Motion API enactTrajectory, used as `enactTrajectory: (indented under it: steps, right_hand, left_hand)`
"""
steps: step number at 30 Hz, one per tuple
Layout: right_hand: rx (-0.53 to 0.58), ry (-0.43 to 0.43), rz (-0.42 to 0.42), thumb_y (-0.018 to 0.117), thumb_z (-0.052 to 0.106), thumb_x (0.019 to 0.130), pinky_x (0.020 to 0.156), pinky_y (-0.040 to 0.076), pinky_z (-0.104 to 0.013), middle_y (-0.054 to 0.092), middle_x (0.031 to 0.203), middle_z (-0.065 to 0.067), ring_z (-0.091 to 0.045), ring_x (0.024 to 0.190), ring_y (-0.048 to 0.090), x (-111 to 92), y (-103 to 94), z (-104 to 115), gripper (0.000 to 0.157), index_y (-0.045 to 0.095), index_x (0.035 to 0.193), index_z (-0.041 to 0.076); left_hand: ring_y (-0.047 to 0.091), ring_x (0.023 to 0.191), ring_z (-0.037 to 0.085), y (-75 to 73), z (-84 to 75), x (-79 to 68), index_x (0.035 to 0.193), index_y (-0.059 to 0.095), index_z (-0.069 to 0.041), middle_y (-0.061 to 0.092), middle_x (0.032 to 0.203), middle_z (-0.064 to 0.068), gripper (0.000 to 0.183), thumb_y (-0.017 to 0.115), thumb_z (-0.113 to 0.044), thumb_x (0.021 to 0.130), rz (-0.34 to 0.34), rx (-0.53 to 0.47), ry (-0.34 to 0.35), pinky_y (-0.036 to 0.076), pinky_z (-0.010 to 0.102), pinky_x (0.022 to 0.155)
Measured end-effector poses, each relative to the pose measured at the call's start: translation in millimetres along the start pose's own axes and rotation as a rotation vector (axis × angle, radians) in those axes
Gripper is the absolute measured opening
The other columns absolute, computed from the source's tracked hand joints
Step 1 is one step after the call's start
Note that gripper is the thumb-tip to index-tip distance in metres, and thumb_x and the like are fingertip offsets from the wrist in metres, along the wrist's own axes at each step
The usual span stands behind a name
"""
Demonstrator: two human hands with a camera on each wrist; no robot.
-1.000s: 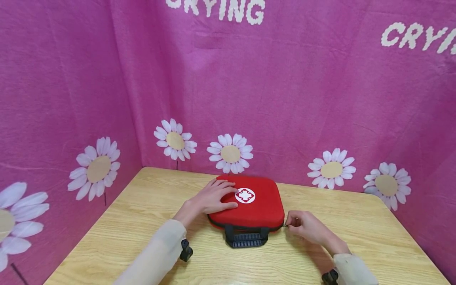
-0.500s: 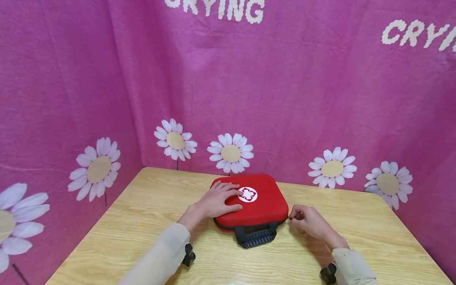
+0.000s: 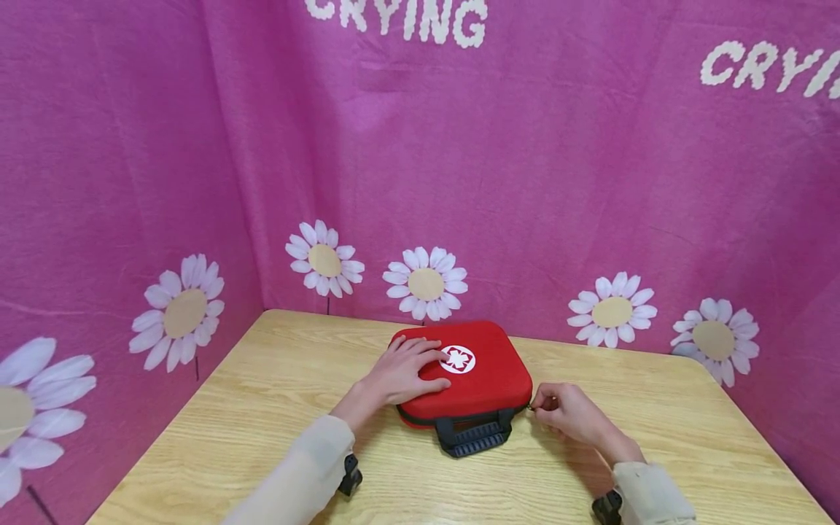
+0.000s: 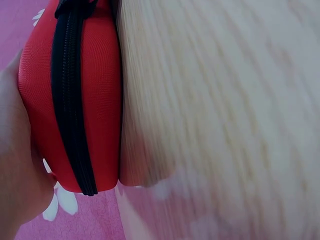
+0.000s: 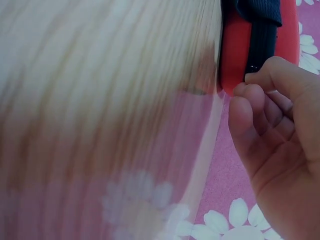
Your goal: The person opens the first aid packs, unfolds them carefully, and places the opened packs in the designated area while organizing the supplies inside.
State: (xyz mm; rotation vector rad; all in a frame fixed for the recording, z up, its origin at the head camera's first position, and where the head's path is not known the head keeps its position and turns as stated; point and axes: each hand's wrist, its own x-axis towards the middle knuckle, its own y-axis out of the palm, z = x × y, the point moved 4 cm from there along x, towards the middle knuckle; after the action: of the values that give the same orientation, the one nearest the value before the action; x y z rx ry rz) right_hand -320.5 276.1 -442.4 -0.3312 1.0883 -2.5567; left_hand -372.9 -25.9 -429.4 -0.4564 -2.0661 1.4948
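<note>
A red first-aid case point(image 3: 488, 375) with a white cross emblem lies flat on the wooden table. Its black carry handle point(image 3: 474, 437) points toward the near side. Spread over the left part of the lid, my left hand point(image 3: 410, 368) rests with fingers extended. At the near right corner, my right hand point(image 3: 571, 412) pinches the zipper pull point(image 3: 530, 407) between thumb and forefinger. In the left wrist view the black zipper point(image 4: 70, 100) runs along the side with its teeth meshed. The fingers largely hide the pull in the right wrist view.
The light wooden table point(image 3: 275, 379) reaches back to a pink curtain point(image 3: 512, 182) printed with daisies and letters. The curtain also hangs along the left and right sides. Both sleeved wrists carry small black devices.
The case has slid a little to the right and turned slightly, its handle now slanting. Both hands have shifted with it, the left still on the lid, the right still at the corner.
</note>
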Motion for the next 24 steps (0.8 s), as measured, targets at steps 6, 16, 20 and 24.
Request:
enactTrajectory:
  steps: [6, 16, 20, 24]
  right_hand:
    - [0.022, -0.018, 0.025, 0.067, -0.001, 0.087, 0.042, 0.041, -0.02, 0.058, 0.064, -0.003, -0.006, 0.045, 0.046, 0.6, 4.0, 3.2, 0.005, 0.063, 0.085, 0.0]
    - [0.018, -0.03, 0.061, 0.066, 0.0, 0.088, 0.042, 0.042, -0.022, 0.056, 0.065, 0.002, -0.004, 0.046, 0.046, 5.5, 11.8, 14.7, 0.005, 0.062, 0.085, 0.003]
    - [-0.008, -0.041, 0.063, 0.065, -0.002, 0.088, 0.042, 0.044, -0.023, 0.058, 0.064, -0.001, -0.006, 0.047, 0.048, 7.3, 12.9, 16.3, 0.006, 0.062, 0.084, 0.003]
    - [-0.019, -0.041, 0.06, 0.064, -0.003, 0.087, 0.042, 0.045, -0.024, 0.06, 0.065, -0.005, -0.007, 0.047, 0.05, 8.0, 12.9, 16.4, 0.005, 0.062, 0.085, 0.002]
  left_hand:
    - [0.038, 0.141, 0.021, 3.4, -1.4, 0.7, 0.14, 0.054, -0.034, 0.046, 0.152, -0.005, 0.061, 0.053, -0.066, 0.088, -0.004, 0.035, -0.021, 0.018, 0.052, 0.12]
    - [0.038, 0.141, 0.021, 5.6, -10.5, 2.6, 0.14, 0.055, -0.032, 0.046, 0.152, -0.004, 0.061, 0.052, -0.065, 0.089, -0.043, 0.068, -0.065, 0.02, 0.052, 0.119]
    - [0.039, 0.141, 0.021, 7.0, -13.3, 3.6, 0.14, 0.056, -0.032, 0.046, 0.152, -0.005, 0.061, 0.051, -0.066, 0.09, -0.061, 0.087, -0.088, 0.021, 0.052, 0.119]
    - [0.039, 0.141, 0.022, 6.8, -16.0, 3.4, 0.141, 0.055, -0.031, 0.046, 0.152, -0.005, 0.062, 0.05, -0.066, 0.09, -0.072, 0.083, -0.116, 0.022, 0.053, 0.118]
